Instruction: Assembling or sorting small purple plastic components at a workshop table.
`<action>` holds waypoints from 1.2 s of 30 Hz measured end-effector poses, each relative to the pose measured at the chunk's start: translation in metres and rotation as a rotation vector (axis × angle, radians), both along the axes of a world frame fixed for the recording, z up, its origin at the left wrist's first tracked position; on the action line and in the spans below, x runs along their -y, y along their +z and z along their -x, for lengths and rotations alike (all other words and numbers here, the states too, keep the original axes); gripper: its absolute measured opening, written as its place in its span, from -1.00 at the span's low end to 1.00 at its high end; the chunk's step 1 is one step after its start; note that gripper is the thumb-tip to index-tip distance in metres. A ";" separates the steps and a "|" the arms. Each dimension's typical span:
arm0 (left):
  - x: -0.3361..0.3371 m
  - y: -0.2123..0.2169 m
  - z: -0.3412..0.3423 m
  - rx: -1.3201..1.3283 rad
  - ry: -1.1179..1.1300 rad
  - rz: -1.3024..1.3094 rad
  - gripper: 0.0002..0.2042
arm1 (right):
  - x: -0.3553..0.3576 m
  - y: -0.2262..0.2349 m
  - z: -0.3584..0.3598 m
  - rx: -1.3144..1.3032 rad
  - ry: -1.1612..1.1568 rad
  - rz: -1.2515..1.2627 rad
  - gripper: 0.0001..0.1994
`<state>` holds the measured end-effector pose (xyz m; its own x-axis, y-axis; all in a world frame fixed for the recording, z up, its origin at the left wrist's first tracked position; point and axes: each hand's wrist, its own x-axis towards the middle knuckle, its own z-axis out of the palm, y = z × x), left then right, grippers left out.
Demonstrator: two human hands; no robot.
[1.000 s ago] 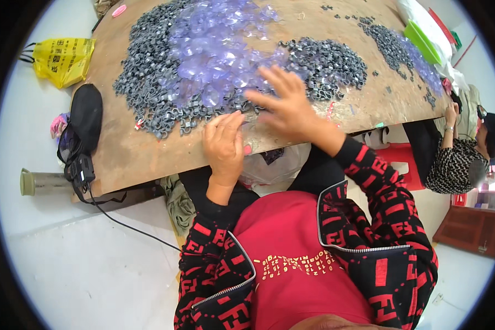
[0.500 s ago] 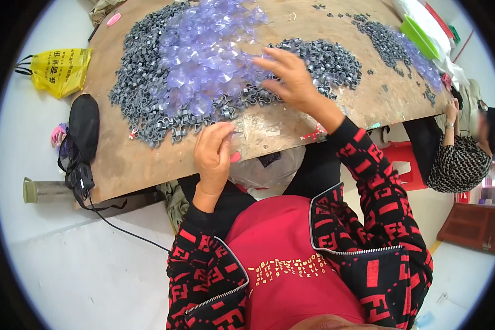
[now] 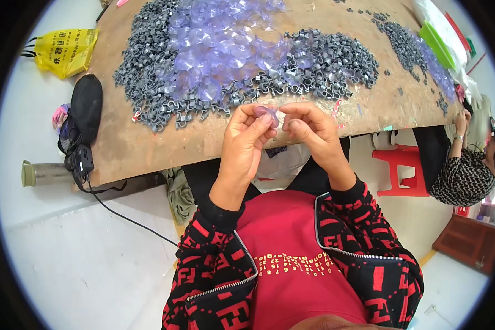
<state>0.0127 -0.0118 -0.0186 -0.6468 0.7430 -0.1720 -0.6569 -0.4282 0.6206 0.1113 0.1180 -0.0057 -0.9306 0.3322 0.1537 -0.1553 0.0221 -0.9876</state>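
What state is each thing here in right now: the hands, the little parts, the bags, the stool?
Left hand: fingers pinching a clear purple suction cup.
Right hand: fingertips closed at the cup's edge.
Purple suction cups: loose heap on the board.
Grey clips: scattered in piles.
Yellow bag: lying slumped on the floor.
Red stool: upright, unoccupied.

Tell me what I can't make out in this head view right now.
- Clear suction cup, head view: mostly covered by left hand fingers.
- Anything in the right hand: hidden behind its fingertips.
- Grey clips: too small to tell their shape.
- Co-worker: cut off by the right rim.
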 end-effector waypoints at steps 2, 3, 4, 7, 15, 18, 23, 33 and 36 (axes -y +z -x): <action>-0.002 -0.002 -0.003 -0.099 0.029 0.038 -0.84 | 0.004 -0.002 0.001 -0.006 -0.012 -0.012 -0.77; -0.002 -0.002 -0.004 -0.097 0.024 0.038 -0.84 | 0.006 -0.003 0.002 -0.015 -0.017 -0.027 -0.77; -0.001 -0.002 -0.005 -0.200 0.033 0.095 -0.84 | 0.007 -0.006 0.002 -0.007 -0.019 -0.010 -0.79; 0.006 -0.002 -0.010 -0.376 0.039 0.182 -0.84 | 0.013 -0.007 -0.002 0.021 -0.095 -0.058 -0.82; 0.025 -0.010 -0.015 -0.668 -0.012 0.311 -0.89 | -0.001 -0.001 -0.018 0.122 -0.038 -0.413 -0.87; 0.031 -0.007 -0.021 -1.192 -0.410 0.310 -0.88 | -0.018 -0.001 -0.032 0.151 0.185 -0.243 -0.85; 0.031 -0.107 -0.026 -1.598 -0.791 0.729 -0.90 | -0.002 -0.040 -0.053 0.373 0.691 -0.516 -0.85; 0.021 -0.239 -0.017 -1.471 -1.536 1.168 -0.71 | -0.008 -0.284 -0.024 0.551 0.214 -0.366 -0.67; 0.019 -0.213 -0.016 -1.473 -1.426 1.040 -0.77 | -0.039 -0.319 -0.048 0.713 -0.185 -0.177 -0.31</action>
